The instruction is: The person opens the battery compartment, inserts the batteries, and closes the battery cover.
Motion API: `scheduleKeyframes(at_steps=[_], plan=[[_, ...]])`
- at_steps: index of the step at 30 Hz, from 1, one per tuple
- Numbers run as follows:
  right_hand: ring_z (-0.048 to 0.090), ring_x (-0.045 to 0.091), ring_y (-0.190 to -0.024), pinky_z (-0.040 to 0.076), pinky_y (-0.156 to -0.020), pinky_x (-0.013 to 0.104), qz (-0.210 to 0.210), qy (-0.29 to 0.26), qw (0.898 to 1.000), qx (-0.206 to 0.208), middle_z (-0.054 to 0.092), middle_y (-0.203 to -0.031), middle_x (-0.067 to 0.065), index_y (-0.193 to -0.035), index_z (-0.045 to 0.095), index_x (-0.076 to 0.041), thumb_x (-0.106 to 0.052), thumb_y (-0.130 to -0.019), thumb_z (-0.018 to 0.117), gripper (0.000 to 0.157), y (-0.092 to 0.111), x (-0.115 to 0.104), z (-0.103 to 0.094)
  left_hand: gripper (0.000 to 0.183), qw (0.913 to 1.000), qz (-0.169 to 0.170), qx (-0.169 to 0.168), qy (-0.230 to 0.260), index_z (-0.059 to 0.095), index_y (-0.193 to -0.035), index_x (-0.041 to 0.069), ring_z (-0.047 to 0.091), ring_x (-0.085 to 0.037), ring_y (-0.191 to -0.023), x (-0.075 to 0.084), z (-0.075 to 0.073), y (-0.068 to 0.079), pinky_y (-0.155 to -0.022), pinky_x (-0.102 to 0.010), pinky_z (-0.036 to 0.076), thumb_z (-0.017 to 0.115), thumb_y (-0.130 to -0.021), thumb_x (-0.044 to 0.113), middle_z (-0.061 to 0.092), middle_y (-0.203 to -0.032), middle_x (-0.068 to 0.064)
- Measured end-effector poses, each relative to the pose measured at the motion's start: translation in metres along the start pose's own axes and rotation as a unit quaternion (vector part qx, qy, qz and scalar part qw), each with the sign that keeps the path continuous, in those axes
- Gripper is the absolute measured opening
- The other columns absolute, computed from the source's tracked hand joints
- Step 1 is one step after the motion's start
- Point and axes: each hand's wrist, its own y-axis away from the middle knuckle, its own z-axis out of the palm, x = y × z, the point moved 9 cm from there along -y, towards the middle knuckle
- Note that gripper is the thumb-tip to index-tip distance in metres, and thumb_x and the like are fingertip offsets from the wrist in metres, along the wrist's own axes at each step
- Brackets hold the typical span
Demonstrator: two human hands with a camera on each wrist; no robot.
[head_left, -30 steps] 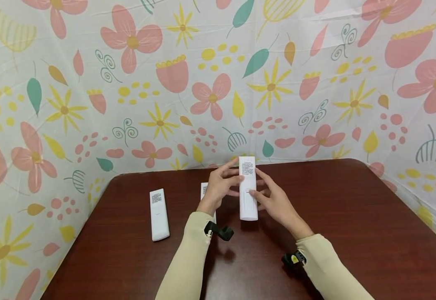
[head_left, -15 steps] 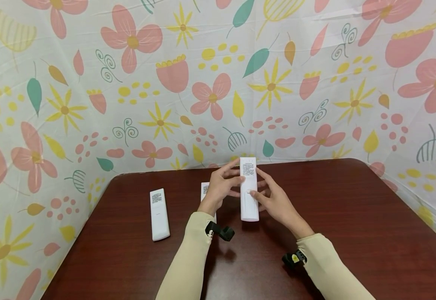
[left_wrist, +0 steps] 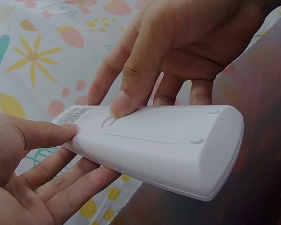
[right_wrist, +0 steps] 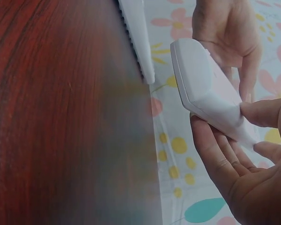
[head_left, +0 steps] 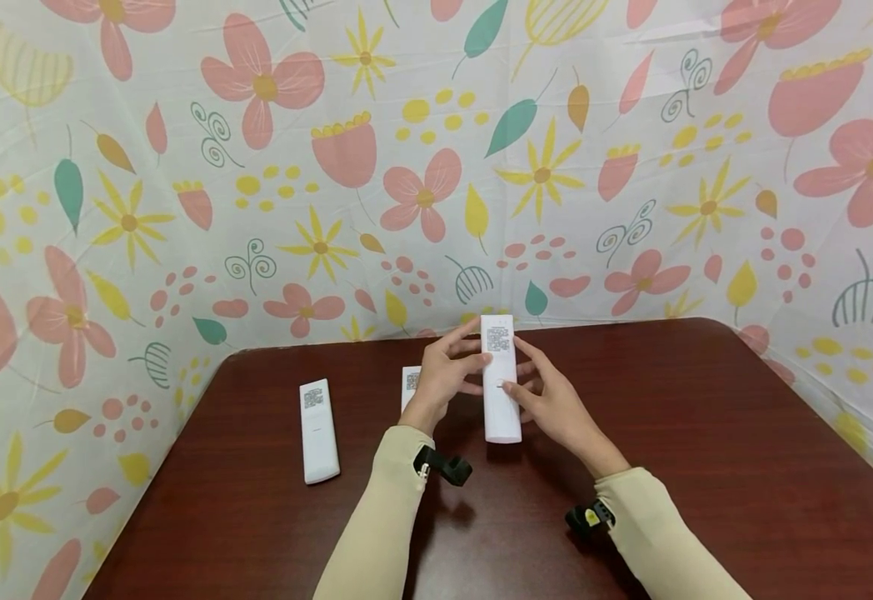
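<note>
A white remote control [head_left: 500, 408] is held up above the table between both hands, its back with the printed label and battery cover facing me. My left hand [head_left: 442, 377] grips its left edge near the label, thumb on the back and fingers beneath. On the opposite edge my right hand [head_left: 556, 407] grips it, and the right thumb presses the catch of the battery cover [left_wrist: 149, 124]. That cover sits in place in the left wrist view. In the right wrist view, the remote's rounded end [right_wrist: 192, 70] points toward the camera; its button side is hidden.
Another white remote [head_left: 320, 431] lies back-up on the dark wooden table [head_left: 212, 517], at the left. A further one [head_left: 410, 381] lies partly hidden behind the left hand and forearm. Behind the table hangs a flower-printed cloth [head_left: 436, 167].
The held remote has shifted very slightly to the right together with both hands. Grip and thumb positions look the same, and the remotes on the table have not moved.
</note>
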Motion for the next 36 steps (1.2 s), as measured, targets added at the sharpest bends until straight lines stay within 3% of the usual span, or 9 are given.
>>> scheduleKeyframes(at_steps=[7,20,36], plan=[[0.068,0.032,-0.094,0.065,-0.066,0.047,0.020,0.006,1.000,0.000,0.055,-0.128,0.027,-0.168,0.031,-0.010,-0.006,-0.105,0.069,0.073,-0.001,0.004,-0.002,0.058,0.9996,0.007,0.026,0.002,0.068,-0.146,0.028,0.077,-0.027,-0.090,-0.002,0.002,-0.001,-0.061,-0.042,0.065,0.079,-0.095,0.002,0.073,-0.121,-0.008],[0.066,0.030,-0.093,0.064,-0.067,0.047,0.067,0.029,0.996,-0.042,0.054,-0.125,0.028,-0.165,0.026,0.002,0.001,-0.102,0.068,0.076,-0.002,0.026,0.008,0.056,0.9983,-0.035,0.045,-0.011,0.066,-0.148,0.017,0.077,-0.024,-0.095,-0.034,0.000,-0.006,-0.067,-0.041,0.065,0.078,-0.095,0.002,0.074,-0.123,-0.007],[0.066,0.029,-0.095,0.063,-0.069,0.040,0.103,0.052,0.991,-0.069,0.052,-0.126,0.029,-0.162,0.024,0.011,-0.001,-0.098,0.076,0.083,0.000,0.044,0.013,0.053,0.9955,-0.062,0.047,-0.054,0.069,-0.144,0.017,0.075,-0.021,-0.091,-0.057,0.007,-0.007,-0.074,-0.040,0.065,0.079,-0.095,0.001,0.072,-0.125,-0.005]])
